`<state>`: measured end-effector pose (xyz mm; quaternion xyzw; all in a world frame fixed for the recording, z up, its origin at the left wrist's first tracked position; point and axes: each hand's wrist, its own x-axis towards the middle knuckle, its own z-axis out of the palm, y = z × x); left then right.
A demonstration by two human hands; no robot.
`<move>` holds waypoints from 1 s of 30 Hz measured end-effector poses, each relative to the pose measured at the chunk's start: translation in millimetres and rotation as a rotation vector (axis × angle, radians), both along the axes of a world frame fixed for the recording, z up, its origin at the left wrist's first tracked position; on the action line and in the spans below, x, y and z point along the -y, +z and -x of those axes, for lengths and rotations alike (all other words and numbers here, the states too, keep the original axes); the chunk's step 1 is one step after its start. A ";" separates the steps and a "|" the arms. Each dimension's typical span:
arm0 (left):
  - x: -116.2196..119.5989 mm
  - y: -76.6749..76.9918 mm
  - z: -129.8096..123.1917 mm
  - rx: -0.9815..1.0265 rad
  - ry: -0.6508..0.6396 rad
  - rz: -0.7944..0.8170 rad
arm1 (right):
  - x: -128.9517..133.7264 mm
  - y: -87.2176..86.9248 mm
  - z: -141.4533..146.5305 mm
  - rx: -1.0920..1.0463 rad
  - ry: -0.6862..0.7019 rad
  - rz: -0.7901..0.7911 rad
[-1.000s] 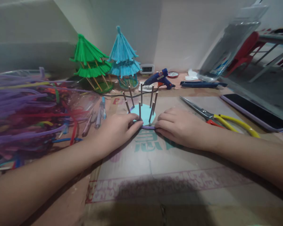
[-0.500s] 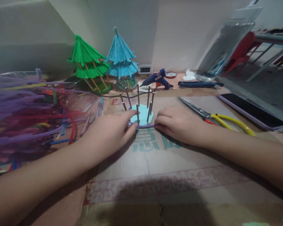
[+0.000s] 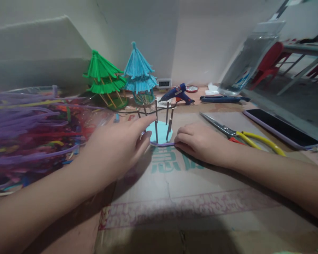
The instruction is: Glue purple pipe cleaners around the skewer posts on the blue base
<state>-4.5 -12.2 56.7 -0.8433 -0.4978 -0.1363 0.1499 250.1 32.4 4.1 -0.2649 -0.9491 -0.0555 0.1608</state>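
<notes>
A light-blue base (image 3: 163, 131) lies on the cardboard, with several dark brown sticks (image 3: 156, 132) standing upright around it. Along its near edge runs a purple pipe cleaner (image 3: 164, 144). My right hand (image 3: 202, 144) rests at the base's right side, fingers curled together on the pipe cleaner's end. At the left side is my left hand (image 3: 119, 144), index finger and thumb apart. Its index fingertip is close to a front stick; whether it touches is unclear. The left fingers hide part of the base's left edge.
Behind stand a green model pavilion (image 3: 103, 79) and a blue one (image 3: 140, 74), then a glue gun (image 3: 177, 94). Scissors (image 3: 228, 131), a utility knife (image 3: 224, 100) and a phone (image 3: 281, 128) lie right. Pipe cleaners (image 3: 29, 130) heap at left; a large clear bottle (image 3: 243, 67) stands back right.
My left hand has lifted slightly from the purple pipe cleaner at the front edge, its thumb shifting up and left. My right hand stays in place. The camera view has shifted slightly.
</notes>
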 end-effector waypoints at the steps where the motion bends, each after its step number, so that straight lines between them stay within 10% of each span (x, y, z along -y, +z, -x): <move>1: 0.2 0.8 -0.5 -0.003 0.008 0.006 | 0.0 0.0 0.1 -0.002 0.000 -0.001; 12: -6.9 -29.9 -10.2 -0.136 0.065 0.347 | -4.6 2.3 2.5 -0.035 -0.086 0.071; 30: -14.6 -42.9 -10.4 -0.093 0.014 0.291 | -60.1 11.7 -1.2 0.076 -0.114 0.207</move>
